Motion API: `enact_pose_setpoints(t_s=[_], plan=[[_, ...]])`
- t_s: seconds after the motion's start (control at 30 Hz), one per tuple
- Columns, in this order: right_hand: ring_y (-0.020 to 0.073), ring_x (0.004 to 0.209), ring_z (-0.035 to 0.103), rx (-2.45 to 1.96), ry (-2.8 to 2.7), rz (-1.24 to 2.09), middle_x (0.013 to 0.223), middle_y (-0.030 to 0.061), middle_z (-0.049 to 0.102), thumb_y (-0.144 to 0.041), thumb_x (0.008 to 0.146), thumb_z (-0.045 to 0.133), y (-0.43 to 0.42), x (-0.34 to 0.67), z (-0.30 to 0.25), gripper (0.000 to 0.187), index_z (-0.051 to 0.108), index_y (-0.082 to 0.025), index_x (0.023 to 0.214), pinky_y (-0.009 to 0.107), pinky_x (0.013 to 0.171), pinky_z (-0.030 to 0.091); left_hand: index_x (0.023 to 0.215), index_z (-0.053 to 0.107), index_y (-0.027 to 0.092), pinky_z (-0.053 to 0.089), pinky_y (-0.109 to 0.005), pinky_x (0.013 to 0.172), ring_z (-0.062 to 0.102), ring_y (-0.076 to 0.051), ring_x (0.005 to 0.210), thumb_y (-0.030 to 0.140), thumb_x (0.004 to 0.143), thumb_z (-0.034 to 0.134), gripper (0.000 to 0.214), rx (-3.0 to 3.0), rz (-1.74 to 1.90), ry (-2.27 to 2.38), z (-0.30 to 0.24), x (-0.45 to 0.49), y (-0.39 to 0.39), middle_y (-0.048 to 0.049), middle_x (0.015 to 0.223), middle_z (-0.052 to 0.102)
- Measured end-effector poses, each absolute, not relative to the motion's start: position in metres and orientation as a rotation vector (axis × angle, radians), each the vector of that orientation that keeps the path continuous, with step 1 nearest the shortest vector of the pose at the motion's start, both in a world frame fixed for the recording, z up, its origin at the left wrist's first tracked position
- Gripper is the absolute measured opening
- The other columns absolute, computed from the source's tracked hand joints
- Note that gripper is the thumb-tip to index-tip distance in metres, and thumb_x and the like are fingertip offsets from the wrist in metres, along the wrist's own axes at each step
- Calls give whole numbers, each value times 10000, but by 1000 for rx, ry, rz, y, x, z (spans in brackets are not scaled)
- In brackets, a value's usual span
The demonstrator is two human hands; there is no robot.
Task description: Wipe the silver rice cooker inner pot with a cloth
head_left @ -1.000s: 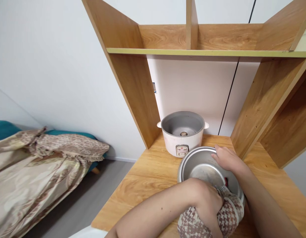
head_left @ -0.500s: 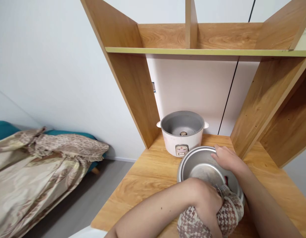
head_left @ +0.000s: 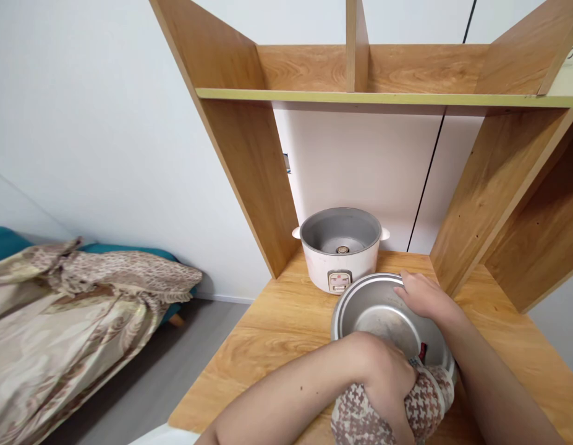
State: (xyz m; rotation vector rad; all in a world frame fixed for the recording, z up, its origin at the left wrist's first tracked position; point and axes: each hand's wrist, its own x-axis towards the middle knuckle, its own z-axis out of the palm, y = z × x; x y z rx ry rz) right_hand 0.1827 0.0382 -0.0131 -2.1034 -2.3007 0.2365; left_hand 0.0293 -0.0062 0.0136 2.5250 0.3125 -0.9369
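A metal inner pot (head_left: pixel 379 309) rests on the wooden desk (head_left: pixel 277 334), tilted toward me. My right hand (head_left: pixel 423 295) grips its far right rim. My left hand (head_left: pixel 388 377) is closed on a brown-and-white houndstooth cloth (head_left: pixel 420 405) pressed against the pot's near rim. Behind the pot stands a white rice cooker body (head_left: pixel 339 247), open and empty inside.
Wooden shelf panels (head_left: pixel 249 161) rise on both sides of the desk, with a shelf board (head_left: pixel 383 96) overhead. At the left, a bed with a patterned blanket (head_left: pixel 73 303) stands on the grey floor (head_left: pixel 161 383). White walls lie behind.
Almost nothing differs; the cloth and my left hand have shifted very slightly at the pot's near rim, and the view has drifted a little.
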Motion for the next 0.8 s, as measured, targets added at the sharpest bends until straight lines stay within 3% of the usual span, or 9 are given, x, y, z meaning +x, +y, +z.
enact_pose_setpoints(t_s=[0.3, 0.8], plan=[[320, 1089, 680, -2109, -2295, 254, 1164, 203, 721, -356, 996, 417, 38, 182, -11, 324, 592, -144, 1168, 373, 813, 452, 1106, 751, 44, 554, -356, 669, 713, -281, 709, 587, 658, 725, 704, 2515, -947, 301, 10, 29, -6, -181, 896, 782], [326, 1088, 682, -2107, -2305, 244, 1153, 202, 723, -357, 998, 418, 39, 182, -13, 326, 587, -143, 1177, 375, 807, 456, 1231, 682, -20, 563, -373, 750, 728, -304, 820, 641, 720, 655, 835, 2522, -962, 278, 17, 30, -8, -225, 1022, 769]])
